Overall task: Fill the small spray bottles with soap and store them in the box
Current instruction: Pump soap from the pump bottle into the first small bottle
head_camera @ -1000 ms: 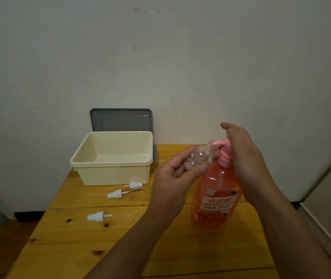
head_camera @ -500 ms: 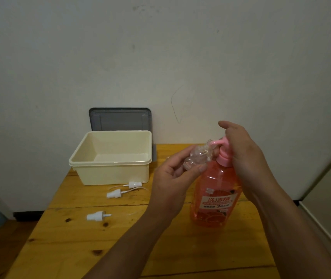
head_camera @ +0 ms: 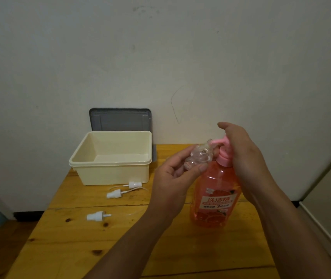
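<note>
Filling stage, early going.

- Your left hand holds the small spray bottle up off the surface. Thumb and fingertips are curled round its clear body, and it is tilted so its open mouth meets the nozzle of the pink pump.
- Your right hand sits over the top of the pump on the big soap bottle, thumb lifted clear. The fingers are hidden behind the pump, so I cannot tell whether they wrap it or only press on it.
- The soap bottle stands upright on the surface, just right of your left wrist.
- The small bottle looks clear right through. No orange soap shows in it, though glare makes that hard to confirm.
- The cream box sits at the back left of the surface with its grey lid propped against the wall behind it. No bottle shows in the part of its interior you can see.
- Three white spray caps lie loose in front of the box: one nearest it, one just beside that, one further forward.

Judgement: nothing is stored yet. Still to do are pumping soap into this bottle, capping it and boxing it. Three caps suggest more bottles, but none is in view.
</note>
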A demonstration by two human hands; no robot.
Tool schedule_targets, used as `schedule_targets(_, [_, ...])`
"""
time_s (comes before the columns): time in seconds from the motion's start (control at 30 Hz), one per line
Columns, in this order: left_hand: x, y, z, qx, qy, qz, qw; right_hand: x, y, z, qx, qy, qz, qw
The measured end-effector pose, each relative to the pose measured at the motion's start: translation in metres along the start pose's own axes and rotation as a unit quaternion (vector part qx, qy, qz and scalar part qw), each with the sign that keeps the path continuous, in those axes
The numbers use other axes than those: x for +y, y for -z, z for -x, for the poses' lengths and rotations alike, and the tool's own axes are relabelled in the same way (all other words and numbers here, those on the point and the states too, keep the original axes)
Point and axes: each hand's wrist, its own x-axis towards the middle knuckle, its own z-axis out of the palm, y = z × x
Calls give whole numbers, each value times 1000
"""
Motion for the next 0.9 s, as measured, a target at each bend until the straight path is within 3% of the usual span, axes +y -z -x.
schedule_targets(0.9, [1,0,1,-2,1,0,1000,1,-1,-1,8,-4,-23,1000])
